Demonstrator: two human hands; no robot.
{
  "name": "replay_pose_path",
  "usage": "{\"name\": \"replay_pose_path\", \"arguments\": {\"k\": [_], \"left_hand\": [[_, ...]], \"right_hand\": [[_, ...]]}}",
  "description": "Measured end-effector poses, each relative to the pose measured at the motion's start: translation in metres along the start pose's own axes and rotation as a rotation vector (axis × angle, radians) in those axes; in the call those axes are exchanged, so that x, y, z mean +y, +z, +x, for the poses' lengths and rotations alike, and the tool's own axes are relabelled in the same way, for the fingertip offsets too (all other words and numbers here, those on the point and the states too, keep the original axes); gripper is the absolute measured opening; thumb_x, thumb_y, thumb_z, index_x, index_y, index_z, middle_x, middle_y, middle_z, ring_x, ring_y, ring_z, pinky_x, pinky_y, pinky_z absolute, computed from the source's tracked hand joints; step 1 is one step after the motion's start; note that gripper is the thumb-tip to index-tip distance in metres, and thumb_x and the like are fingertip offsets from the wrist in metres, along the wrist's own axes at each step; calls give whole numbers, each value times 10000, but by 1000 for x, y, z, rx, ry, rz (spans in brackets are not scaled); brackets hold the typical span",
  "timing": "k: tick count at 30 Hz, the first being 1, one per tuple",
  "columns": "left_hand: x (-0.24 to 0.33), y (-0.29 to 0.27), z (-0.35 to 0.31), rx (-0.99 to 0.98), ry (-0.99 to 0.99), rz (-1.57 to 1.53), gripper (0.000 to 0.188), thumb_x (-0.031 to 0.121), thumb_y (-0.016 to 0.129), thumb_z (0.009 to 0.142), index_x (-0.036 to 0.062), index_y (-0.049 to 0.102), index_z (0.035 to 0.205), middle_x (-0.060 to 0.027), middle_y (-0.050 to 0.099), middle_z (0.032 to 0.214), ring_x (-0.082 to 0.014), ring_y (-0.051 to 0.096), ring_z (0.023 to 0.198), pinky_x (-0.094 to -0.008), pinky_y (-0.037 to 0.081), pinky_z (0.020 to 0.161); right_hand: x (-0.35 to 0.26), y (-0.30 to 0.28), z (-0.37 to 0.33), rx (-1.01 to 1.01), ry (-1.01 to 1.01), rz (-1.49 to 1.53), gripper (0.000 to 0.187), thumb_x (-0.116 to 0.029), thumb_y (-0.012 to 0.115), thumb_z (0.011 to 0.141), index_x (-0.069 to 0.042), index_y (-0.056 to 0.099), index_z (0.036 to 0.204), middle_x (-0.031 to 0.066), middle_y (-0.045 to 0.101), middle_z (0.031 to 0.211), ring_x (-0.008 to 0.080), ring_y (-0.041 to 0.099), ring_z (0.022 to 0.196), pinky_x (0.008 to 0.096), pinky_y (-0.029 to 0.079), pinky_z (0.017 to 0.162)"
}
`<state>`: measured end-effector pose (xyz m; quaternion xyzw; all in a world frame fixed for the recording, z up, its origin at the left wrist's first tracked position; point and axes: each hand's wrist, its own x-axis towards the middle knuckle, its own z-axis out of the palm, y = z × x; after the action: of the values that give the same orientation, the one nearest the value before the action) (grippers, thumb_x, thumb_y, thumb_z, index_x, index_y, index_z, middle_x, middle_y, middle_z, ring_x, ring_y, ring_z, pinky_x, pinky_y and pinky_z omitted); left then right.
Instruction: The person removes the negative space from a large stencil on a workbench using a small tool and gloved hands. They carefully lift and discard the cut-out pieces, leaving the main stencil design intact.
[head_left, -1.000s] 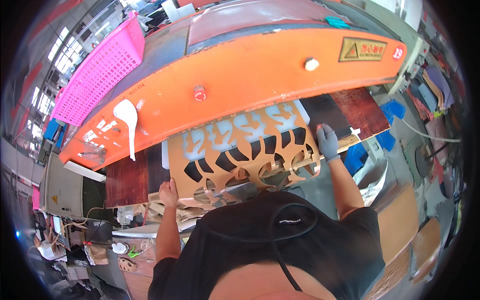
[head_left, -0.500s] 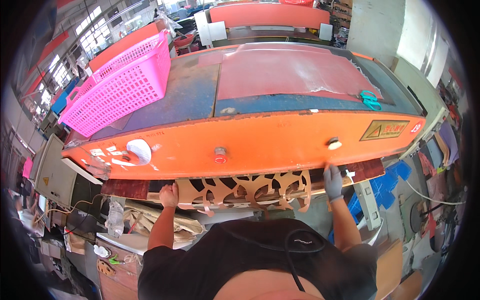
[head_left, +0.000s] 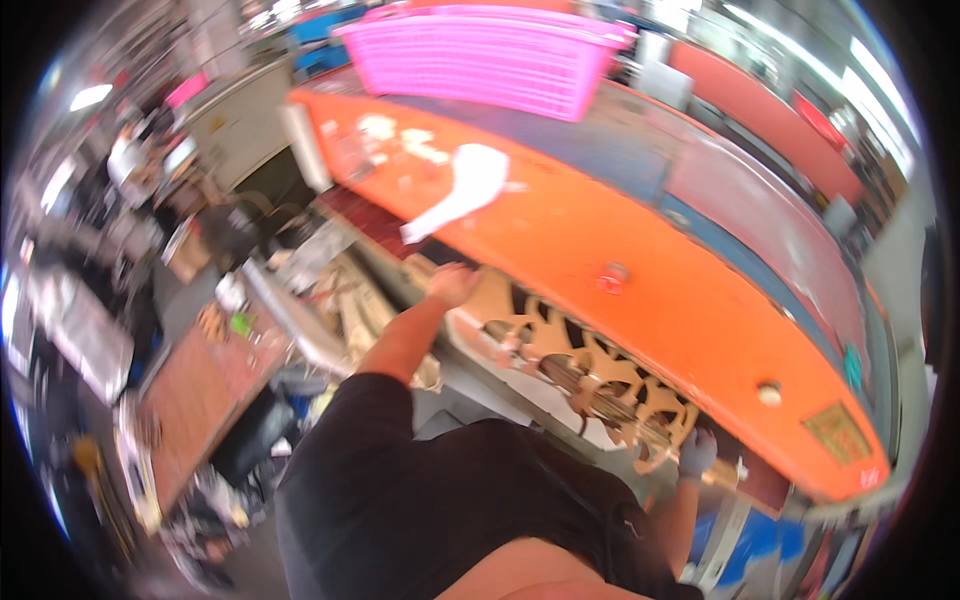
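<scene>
A tan sheet (head_left: 560, 362) full of cut-out holes lies along the front opening of the orange machine (head_left: 540, 235), partly under its beam. My bare left hand (head_left: 453, 285) is at the left end of this sheet, fingers curled at its edge. At the sheet's right end is my right hand (head_left: 697, 452) in a grey glove, closed against the edge. Motion blurs both hands, and the beam's shadow partly hides the left fingertips. A red button (head_left: 612, 278) and a pale knob (head_left: 768, 393) stick out of the orange front between and beyond my hands.
A pink basket (head_left: 480, 60) stands on top of the machine, with a reddish sheet (head_left: 765, 200) and teal scissors (head_left: 853, 368) farther right. To my left are a low brown wooden board (head_left: 205, 400), brown wrapping material and scattered scraps. Someone (head_left: 130, 160) is in the far left background.
The view has swung left and tilted. My right hand has come down from beside the pale knob to the right end of the sheet. My left hand stays at the left end.
</scene>
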<state>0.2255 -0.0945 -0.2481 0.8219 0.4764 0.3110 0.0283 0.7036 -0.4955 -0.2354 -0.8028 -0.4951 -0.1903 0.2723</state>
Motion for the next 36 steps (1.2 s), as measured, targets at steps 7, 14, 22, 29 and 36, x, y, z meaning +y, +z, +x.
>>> {"name": "replay_pose_path", "arguments": {"k": [7,14,22,29,36], "left_hand": [[32,2,3,-77,-121,23,509,431,410,896,29,670,721,-151,625,839,-334,559,905,-433,433,841],[19,-30,-76,-37,-69,52,464,401,431,884,63,668,673,-139,602,763,-314,560,831,-431,436,764],[13,-96,-192,-91,-48,41,437,385,457,878,79,641,626,-107,579,730,-298,546,799,-418,410,720],[2,-146,-292,-165,-48,20,423,389,455,885,89,639,651,-82,568,744,-264,534,817,-391,381,732],[-11,-180,-376,-182,-16,25,385,356,477,880,96,625,638,-55,557,719,-245,536,781,-385,376,720]], "right_hand": [[30,29,8,-33,165,110,255,-153,519,776,51,619,658,235,576,657,364,570,616,465,419,573],[-12,-7,-68,-36,226,193,280,-152,508,797,72,624,676,188,584,587,327,557,547,441,419,544],[-53,-71,-176,-33,359,90,342,-227,453,856,64,631,828,228,621,800,394,577,736,459,429,673],[-76,-105,-275,31,584,95,415,-321,470,879,68,600,811,197,611,782,343,569,697,442,421,668],[-85,-130,-365,205,346,-108,464,-366,560,876,23,559,623,168,561,594,308,505,529,434,404,503]]}}
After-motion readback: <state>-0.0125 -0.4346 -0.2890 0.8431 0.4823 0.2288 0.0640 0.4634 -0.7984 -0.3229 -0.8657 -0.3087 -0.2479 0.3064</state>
